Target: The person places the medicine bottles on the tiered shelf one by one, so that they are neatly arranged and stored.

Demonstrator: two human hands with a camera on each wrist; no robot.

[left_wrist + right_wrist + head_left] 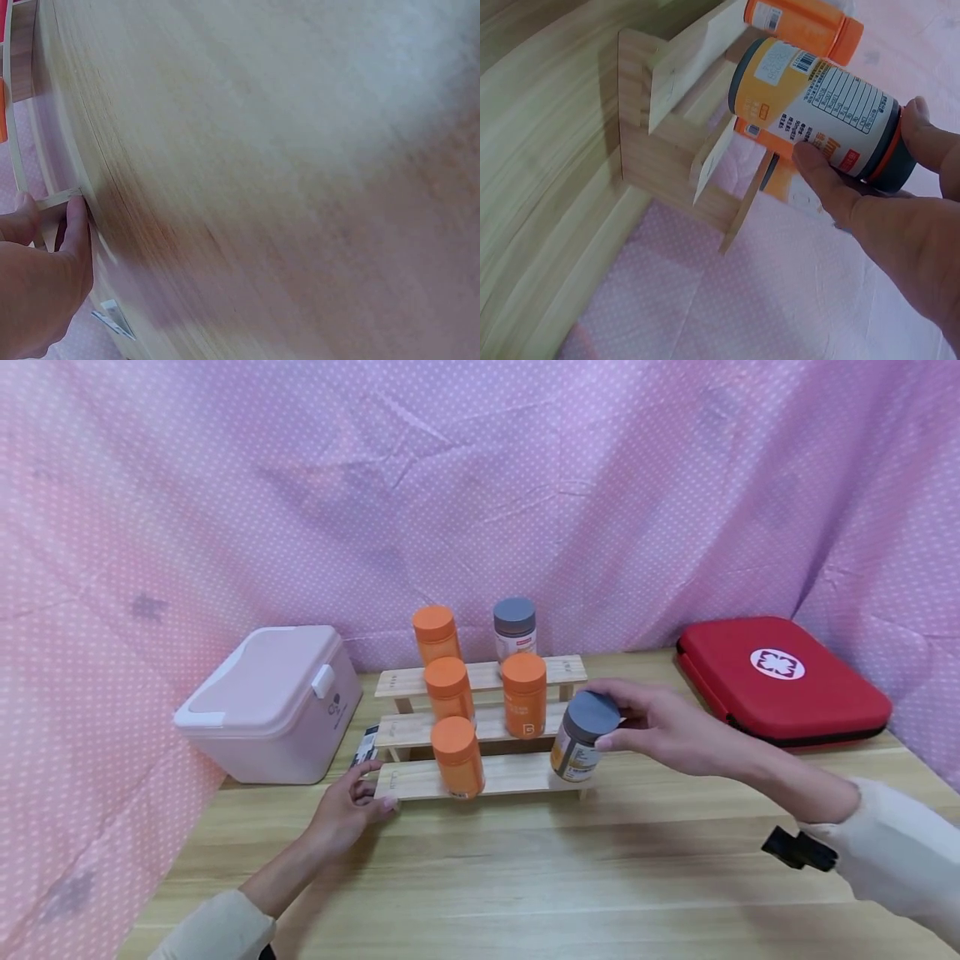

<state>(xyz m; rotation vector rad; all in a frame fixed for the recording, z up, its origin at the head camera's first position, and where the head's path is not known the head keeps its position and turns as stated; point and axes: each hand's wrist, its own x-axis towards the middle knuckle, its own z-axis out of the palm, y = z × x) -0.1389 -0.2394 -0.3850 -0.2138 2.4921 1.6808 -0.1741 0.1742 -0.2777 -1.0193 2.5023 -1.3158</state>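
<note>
A three-step wooden rack (pixel 517 775) stands on the table. My right hand (pixel 667 727) grips a grey-lidded pill bottle (pixel 576 752) around its lid, at the right end of the rack's front step. In the right wrist view this bottle (pixel 817 112) shows a white and yellow label with a barcode. My left hand (pixel 341 810) holds the left end of the rack, thumb and finger pinching its end piece (pixel 56 201). Orange bottles stand on the front step (pixel 457 760), middle step (pixel 525 697) and back step (pixel 437 631). Another grey-lidded bottle (pixel 515 631) is on the back step.
A pale pink lidded box (pixel 277 702) sits left of the rack. On the right lies a red zipped case (pixel 780 681) with a white emblem. A small printed card (pixel 366 745) lies behind my left hand. Pink dotted cloth (pixel 480 510) hangs behind the wooden table (pixel 480 877).
</note>
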